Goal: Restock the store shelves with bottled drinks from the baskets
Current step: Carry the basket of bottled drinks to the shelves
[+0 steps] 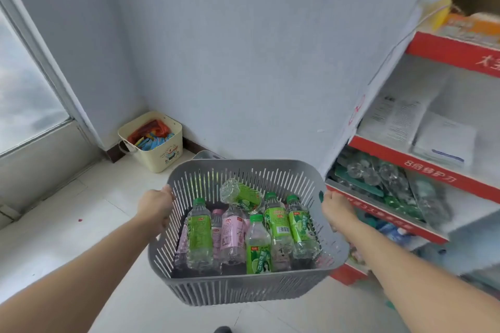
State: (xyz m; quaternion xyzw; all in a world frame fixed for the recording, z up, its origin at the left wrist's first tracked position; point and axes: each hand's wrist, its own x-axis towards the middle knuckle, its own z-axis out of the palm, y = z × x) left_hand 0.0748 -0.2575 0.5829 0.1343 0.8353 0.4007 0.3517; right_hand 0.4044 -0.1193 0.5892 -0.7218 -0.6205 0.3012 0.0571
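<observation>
Pale blue walls meet a white tiled floor (81, 211), and on the right stands a red-and-white cardboard display shelf (422, 154) with clear bottles lying on a lower tier. Front and centre, a grey slotted plastic basket (243, 286) is up off the floor, left hand (157, 207) and right hand (336, 208) clenched round its side rims. Inside it, green-labelled and pink-labelled drink bottles (254, 232). Back in the corner, a small cream tub (159, 154).

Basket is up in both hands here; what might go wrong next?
One bottle lies loose across the upright ones; tilting the basket may roll it out. Each hand, left and right, holds only a side rim, so a grip may slip. The shelf is close on the right; swinging could knock it.
</observation>
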